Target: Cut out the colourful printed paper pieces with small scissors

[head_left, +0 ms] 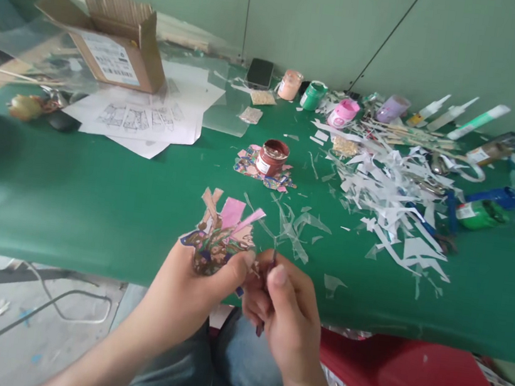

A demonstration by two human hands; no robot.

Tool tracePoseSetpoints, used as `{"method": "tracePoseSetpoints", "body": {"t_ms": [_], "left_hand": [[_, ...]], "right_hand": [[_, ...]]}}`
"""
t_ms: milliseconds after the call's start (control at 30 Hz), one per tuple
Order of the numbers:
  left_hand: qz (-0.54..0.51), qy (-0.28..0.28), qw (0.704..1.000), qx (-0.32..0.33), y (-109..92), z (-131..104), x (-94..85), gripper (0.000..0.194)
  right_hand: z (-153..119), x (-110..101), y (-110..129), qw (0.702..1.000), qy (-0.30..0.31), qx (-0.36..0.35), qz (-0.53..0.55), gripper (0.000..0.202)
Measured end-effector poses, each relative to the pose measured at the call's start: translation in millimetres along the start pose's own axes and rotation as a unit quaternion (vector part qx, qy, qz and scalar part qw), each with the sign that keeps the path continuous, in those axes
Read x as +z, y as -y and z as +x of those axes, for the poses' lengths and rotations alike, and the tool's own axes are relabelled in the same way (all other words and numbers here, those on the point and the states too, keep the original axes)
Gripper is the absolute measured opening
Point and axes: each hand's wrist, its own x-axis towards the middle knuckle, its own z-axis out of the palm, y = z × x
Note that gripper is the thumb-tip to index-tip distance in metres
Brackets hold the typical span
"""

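Left grip point(196, 296) holds patterned cutout point(216, 244); right grip point(292, 311) pinches slim tool point(273, 258).

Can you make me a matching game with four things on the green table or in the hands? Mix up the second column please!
Column 1
1. cardboard box
2. brownish-red jar
3. patterned cutout with pink strips
4. white scraps

Column 2
A. held in the left hand
B. in a messy heap on the right side of the picture
C. standing with its flaps open
D. sitting on another patterned piece

Right pairs: 1-C, 2-D, 3-A, 4-B.
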Motion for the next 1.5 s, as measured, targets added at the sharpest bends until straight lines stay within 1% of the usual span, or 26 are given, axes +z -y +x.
{"method": "tracePoseSetpoints", "body": {"t_ms": [100,200,267,333,400,433,500,533,600,633,700,767,833,900,1000,1167,1233,1367,1500], "left_hand": [[0.066,-0.015,0.997,0.020,3.3,2.0,-2.3,0.025],[0.083,-0.016,0.996,0.016,7.1,3.0,-3.5,0.027],[0.085,-0.019,0.996,0.015,8.7,2.6,-4.0,0.027],[0.081,-0.030,0.996,0.006,9.1,1.6,-5.0,0.026],[0.068,-0.047,0.996,-0.019,8.7,0.8,-6.4,0.027],[0.056,-0.046,0.997,-0.035,8.4,0.6,-7.1,0.028],[0.021,-0.020,0.998,-0.058,7.7,0.4,-8.2,0.030],[0.003,0.001,0.998,-0.064,7.5,0.4,-8.4,0.030],[-0.024,0.036,0.997,-0.062,7.5,0.1,-8.3,0.030],[-0.030,0.043,0.997,-0.062,7.7,-0.2,-8.0,0.030],[-0.031,0.044,0.996,-0.070,8.2,-1.0,-7.4,0.031],[-0.025,0.035,0.997,-0.072,8.7,-1.3,-6.9,0.031],[-0.021,0.030,0.998,-0.054,8.6,-0.7,-6.8,0.030],[-0.025,0.036,0.999,-0.025,8.1,0.3,-6.9,0.030],[-0.035,0.049,0.998,0.000,7.2,1.0,-7.1,0.032],[-0.039,0.047,0.998,0.006,7.2,-2.6,-6.9,0.031],[-0.039,0.046,0.998,0.006,7.5,-4.3,-6.3,0.031],[-0.034,0.053,0.998,0.000,9.2,-5.3,-4.1,0.033],[-0.045,0.044,0.998,-0.004,11.6,-4.6,-3.0,0.036]], "right_hand": [[3.1,-1.9,4.1,0.997,-0.017,-0.023,-0.067,0.038],[3.8,-5.2,6.3,0.985,-0.034,-0.073,-0.152,0.034],[3.0,-9.6,6.2,0.975,-0.070,-0.104,-0.185,0.031],[2.5,-16.2,5.8,0.965,-0.121,-0.127,-0.195,0.030],[3.5,-23.3,6.4,0.954,-0.161,-0.143,-0.211,0.033],[4.7,-26.0,7.2,0.948,-0.167,-0.146,-0.229,0.037],[8.1,-28.9,9.4,0.936,-0.155,-0.144,-0.281,0.041],[9.9,-28.9,10.5,0.930,-0.143,-0.141,-0.308,0.038],[12.6,-27.1,12.2,0.916,-0.125,-0.143,-0.352,0.025],[13.0,-25.7,12.6,0.910,-0.122,-0.147,-0.368,0.019],[11.7,-22.8,12.3,0.904,-0.119,-0.156,-0.381,0.017],[8.0,-20.5,11.3,0.903,-0.112,-0.162,-0.381,0.018],[3.8,-18.8,10.1,0.906,-0.095,-0.176,-0.372,0.021],[0.3,-17.7,9.1,0.904,-0.077,-0.203,-0.368,0.023],[-2.0,-16.6,8.0,0.893,-0.054,-0.240,-0.378,0.024],[-1.1,-12.8,4.6,0.873,-0.032,-0.283,-0.396,0.027],[-1.0,-10.6,2.8,0.870,-0.035,-0.286,-0.400,0.027],[-3.1,-8.1,-0.1,0.876,-0.040,-0.276,-0.393,0.028],[-5.5,-8.6,-1.5,0.875,-0.045,-0.281,-0.392,0.028]]}}
